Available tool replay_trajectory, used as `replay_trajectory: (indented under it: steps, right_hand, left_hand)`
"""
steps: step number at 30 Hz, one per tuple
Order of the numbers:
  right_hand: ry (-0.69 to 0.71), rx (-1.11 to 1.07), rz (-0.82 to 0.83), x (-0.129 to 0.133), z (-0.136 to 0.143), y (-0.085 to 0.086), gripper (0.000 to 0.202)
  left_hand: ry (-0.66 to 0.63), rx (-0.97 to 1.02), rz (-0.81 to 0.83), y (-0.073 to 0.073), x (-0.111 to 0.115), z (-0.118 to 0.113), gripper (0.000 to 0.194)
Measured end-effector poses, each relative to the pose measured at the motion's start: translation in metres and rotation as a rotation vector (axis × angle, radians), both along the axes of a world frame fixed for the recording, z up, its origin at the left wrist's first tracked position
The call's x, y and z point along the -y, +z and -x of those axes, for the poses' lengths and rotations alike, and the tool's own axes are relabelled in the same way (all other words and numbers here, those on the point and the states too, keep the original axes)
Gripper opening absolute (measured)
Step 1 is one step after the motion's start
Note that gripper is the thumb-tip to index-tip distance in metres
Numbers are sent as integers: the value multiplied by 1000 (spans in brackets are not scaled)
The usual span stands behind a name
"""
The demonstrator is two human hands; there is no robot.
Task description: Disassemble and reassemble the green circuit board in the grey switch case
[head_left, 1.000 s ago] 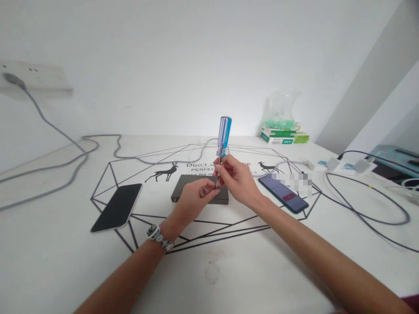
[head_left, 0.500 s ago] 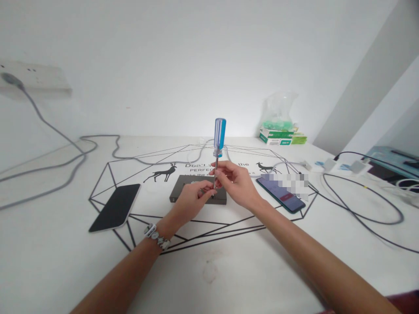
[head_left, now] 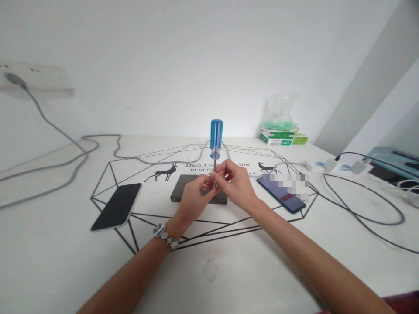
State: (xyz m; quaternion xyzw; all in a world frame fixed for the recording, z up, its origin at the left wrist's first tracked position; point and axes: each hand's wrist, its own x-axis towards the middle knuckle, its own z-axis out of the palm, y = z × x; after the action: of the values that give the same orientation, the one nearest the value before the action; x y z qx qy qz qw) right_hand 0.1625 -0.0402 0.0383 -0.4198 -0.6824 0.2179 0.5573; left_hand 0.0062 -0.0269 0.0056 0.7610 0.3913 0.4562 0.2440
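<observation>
A screwdriver (head_left: 216, 135) with a blue and clear handle stands nearly upright, handle up, over a flat dark grey box (head_left: 180, 188). My right hand (head_left: 237, 183) is closed in a pinch round its metal shaft, below the handle. Fingertips of my left hand (head_left: 193, 196) are pinched together at the lower shaft, touching the right fingers. The screwdriver's tip is hidden behind the fingers, and so is anything small there. Part of the box's top lies covered by both hands.
A dark-screened phone (head_left: 118, 206) lies left of the box, a lit phone (head_left: 281, 194) right. Grey cable (head_left: 144, 163) runs along the back. A power strip (head_left: 330, 165) with chargers sits at right; small boxes (head_left: 277, 136) under a plastic bag (head_left: 281, 109) stand by the wall.
The screwdriver's handle has tipped slightly left and turned, showing more blue on its left side. My left fingers have risen along the shaft, closer to the right ones.
</observation>
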Motion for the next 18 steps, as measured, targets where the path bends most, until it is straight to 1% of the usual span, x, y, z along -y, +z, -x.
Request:
replay_trajectory:
  steps: [2,4,6,8,13,15,18]
  right_hand:
    - [-19,8,-13,-1,1,-2,13]
    - [-33,17,-22,-2,1,-4,14]
    - [-34,37,-20,-2,0,-4,15]
    - [-6,73,-13,-2,-2,-2,16]
    - [101,121,16,0,-7,7,27]
    - [102,101,25,0,-8,8,27]
    - [76,80,24,-1,-8,7,22]
  left_hand:
    - [8,37,16,0,0,-1,15]
    - [-11,57,37,1,0,-1,13]
    - [-56,70,63,2,0,0,12]
    - [-104,69,93,3,0,1,14]
    - [-179,30,129,1,-2,6,21]
    - [-199,-1,126,0,-3,7,23]
    - [-210,-43,110,-2,-4,7,23]
